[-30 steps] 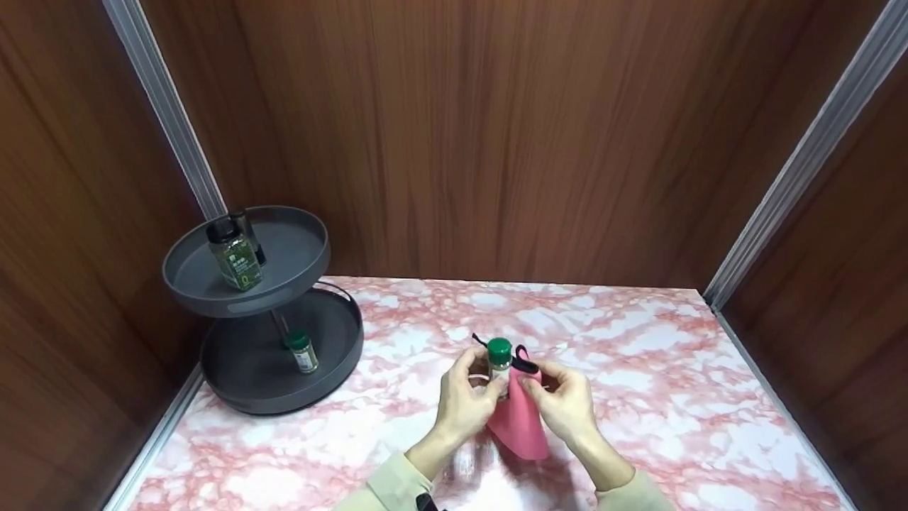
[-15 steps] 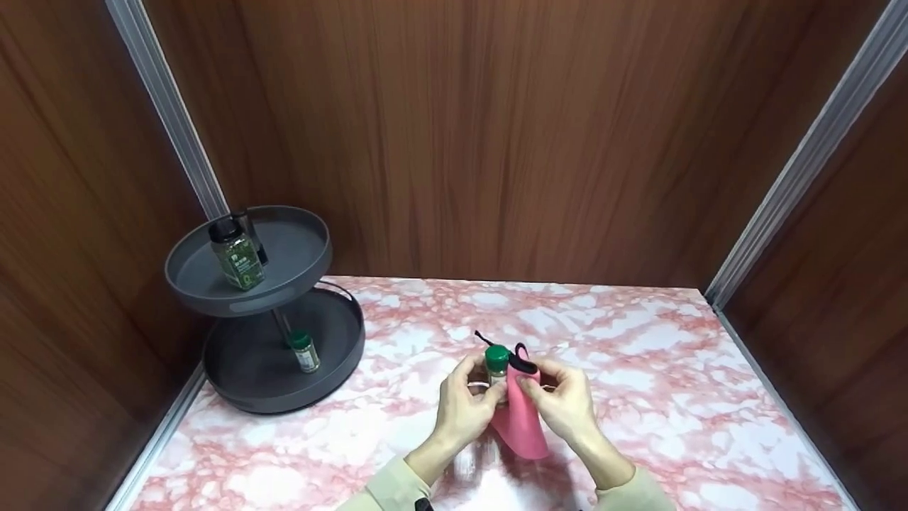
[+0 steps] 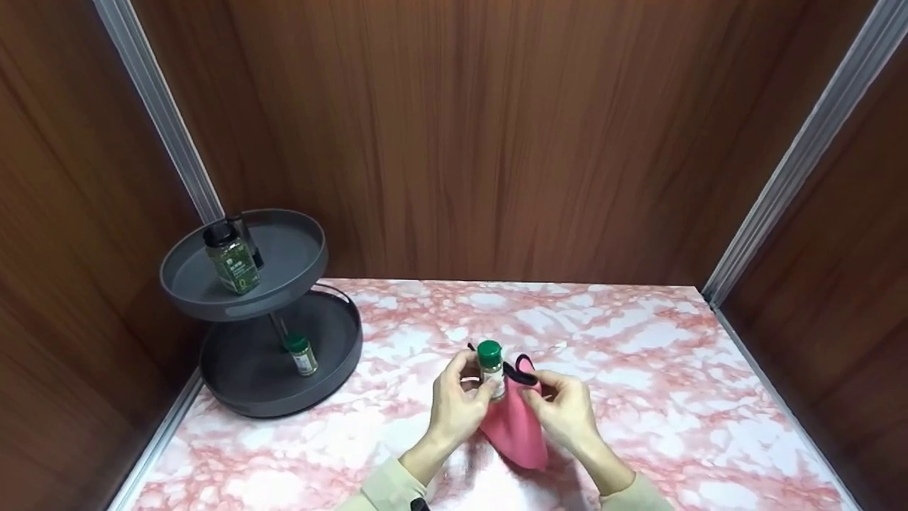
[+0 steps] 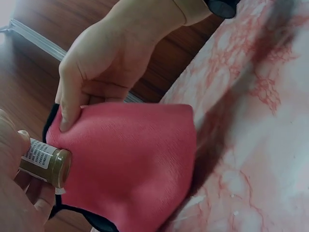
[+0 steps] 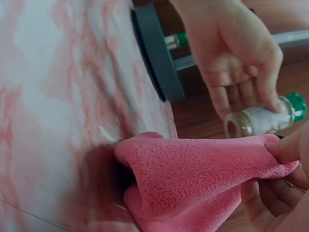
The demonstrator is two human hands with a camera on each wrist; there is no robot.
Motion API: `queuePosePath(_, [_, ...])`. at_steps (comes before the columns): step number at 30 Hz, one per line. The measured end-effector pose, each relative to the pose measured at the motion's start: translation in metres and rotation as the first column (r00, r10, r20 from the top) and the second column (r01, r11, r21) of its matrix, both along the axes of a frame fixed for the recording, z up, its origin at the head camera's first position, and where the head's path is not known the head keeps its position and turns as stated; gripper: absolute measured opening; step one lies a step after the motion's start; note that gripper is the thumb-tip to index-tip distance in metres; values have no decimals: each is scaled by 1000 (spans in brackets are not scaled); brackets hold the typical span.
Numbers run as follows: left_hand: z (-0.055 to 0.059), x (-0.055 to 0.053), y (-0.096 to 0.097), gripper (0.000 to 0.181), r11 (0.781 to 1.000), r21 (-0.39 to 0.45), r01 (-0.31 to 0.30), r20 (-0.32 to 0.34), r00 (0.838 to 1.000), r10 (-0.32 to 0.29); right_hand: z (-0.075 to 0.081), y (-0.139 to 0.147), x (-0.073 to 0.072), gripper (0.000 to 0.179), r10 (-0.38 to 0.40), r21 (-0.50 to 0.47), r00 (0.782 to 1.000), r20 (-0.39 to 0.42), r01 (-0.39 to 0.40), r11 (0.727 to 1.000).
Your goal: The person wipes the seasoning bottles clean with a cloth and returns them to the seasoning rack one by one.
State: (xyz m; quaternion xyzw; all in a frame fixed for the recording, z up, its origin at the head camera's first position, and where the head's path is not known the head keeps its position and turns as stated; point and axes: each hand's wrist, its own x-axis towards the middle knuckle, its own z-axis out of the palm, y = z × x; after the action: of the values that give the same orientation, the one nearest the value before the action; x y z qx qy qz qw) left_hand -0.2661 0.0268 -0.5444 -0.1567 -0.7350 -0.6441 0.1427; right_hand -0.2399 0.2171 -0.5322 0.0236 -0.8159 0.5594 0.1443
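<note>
My left hand grips a small glass spice jar with a green cap, upright in the head view. Its white printed label and glass base show in the left wrist view. Beside it, my right hand pinches the upper edge of a pink fleecy cloth with black trim. From those fingers the cloth hangs folded, its lower end close over the table in the right wrist view. In the head view the jar overlaps the cloth's left side, and the left fingers wrap the jar's lower body.
On the left stands a dark grey two-tier round tray. Its upper tier holds a black-capped herb jar and a slim dark bottle; a green-capped jar stands below. Wood-grain walls enclose the pink marbled table.
The left hand has shifted slightly left with the jar, which now stands more in front of the cloth. The cloth's lower end has sagged a little. The right hand keeps its pinch.
</note>
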Motion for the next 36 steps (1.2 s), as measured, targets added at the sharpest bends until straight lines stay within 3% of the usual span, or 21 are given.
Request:
queuePosePath(14, [-25, -1, -15, 38, 1000, -31, -5, 11, 1000, 6, 22, 17, -4, 20, -47, -40, 997, -67, 45, 998])
queuePosePath(20, [-37, -6, -22, 42, 996, -83, -15, 36, 999, 18, 27, 24, -6, 17, -98, -35, 992, -84, 95, 995])
queuePosePath(26, [-49, -10, -26, 40, 987, -153, -44, 49, 997, 52, 32, 28, -7, 12, -102, -29, 987, -123, 99, 995])
queuePosePath(32, [-59, -6, -28, 39, 970, -239, -47, 78, 995, 67, 33, 32, -9, 13, -96, -34, 978, -186, 92, 995])
queuePosePath(36, [-62, -5, -27, 39, 964, -258, -68, 42, 996, 81, 31, 33, -9, 16, -96, -34, 972, -212, 91, 995])
